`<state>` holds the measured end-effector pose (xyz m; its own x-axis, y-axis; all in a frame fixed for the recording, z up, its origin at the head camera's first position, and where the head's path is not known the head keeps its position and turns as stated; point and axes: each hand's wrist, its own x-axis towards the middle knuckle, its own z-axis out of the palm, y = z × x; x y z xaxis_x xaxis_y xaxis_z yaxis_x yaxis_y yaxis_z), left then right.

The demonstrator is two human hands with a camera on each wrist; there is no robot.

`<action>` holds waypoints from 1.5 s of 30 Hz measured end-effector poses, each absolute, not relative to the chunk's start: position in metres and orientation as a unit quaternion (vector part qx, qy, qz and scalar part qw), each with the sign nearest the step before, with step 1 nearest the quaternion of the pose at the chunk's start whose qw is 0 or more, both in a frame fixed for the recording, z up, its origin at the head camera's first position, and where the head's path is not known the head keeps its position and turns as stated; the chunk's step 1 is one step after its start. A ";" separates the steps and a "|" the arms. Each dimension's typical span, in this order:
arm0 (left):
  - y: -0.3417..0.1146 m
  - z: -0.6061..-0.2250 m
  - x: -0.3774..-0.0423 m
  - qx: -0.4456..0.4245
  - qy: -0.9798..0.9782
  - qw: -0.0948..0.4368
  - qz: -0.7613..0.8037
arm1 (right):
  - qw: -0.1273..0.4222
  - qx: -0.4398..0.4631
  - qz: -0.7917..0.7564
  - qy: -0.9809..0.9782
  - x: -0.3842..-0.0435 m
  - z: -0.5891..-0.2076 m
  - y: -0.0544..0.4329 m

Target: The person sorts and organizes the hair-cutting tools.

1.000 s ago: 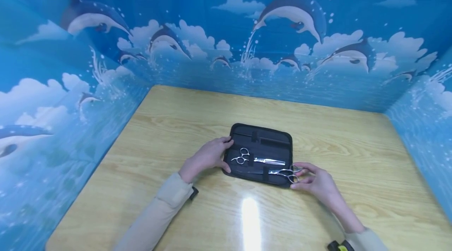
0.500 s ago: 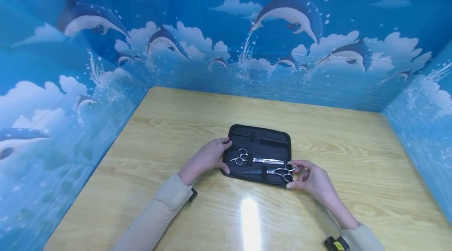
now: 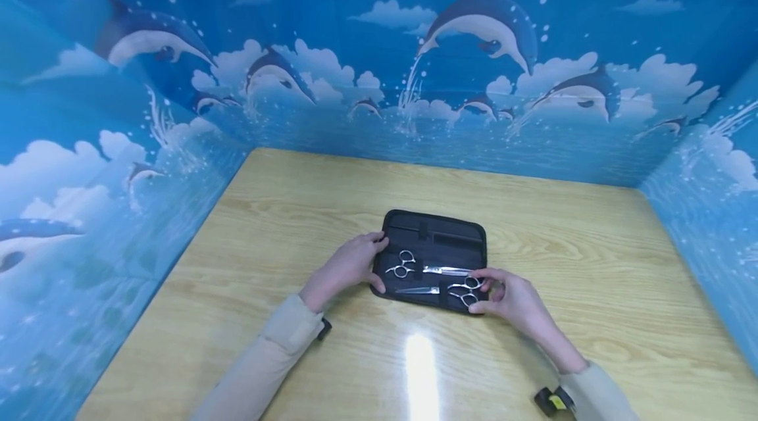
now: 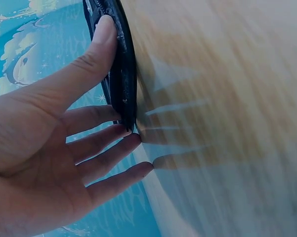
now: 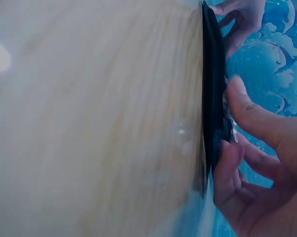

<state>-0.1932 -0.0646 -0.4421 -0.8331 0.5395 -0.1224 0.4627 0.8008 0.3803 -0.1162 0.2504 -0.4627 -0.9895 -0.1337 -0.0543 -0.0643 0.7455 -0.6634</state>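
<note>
A black zip case point(image 3: 456, 251) lies unfolded on the table. My left hand point(image 3: 349, 262) holds its left edge, thumb point(image 4: 101, 37) on the case and fingers spread beside it. Thinning scissors point(image 3: 447, 270) sit in the case, their blades under an elastic loop. Below them, a second pair of scissors point(image 3: 417, 290) passes under another loop point(image 3: 443, 293), blades pointing left. My right hand point(image 3: 512, 299) pinches this lower pair by its finger rings point(image 3: 470, 299) at the case's right edge. In the right wrist view, the thumb point(image 5: 254, 113) and curled fingers meet the case's edge.
A wooden table point(image 3: 331, 191) carries the case, with a bright glare in front of it. Blue dolphin-print sheeting point(image 3: 355, 46) rises behind the table and along both sides. A black strap point(image 3: 553, 401) sits at my right sleeve.
My right hand has moved left, sliding the lower scissors further through the loop, so the rings now lie over the case. My left hand has stayed on the case's left edge.
</note>
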 end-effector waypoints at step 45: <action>-0.066 -0.441 -0.193 0.260 0.943 0.118 0.172 | -0.022 -0.199 -0.190 0.961 -0.120 -0.460 0.259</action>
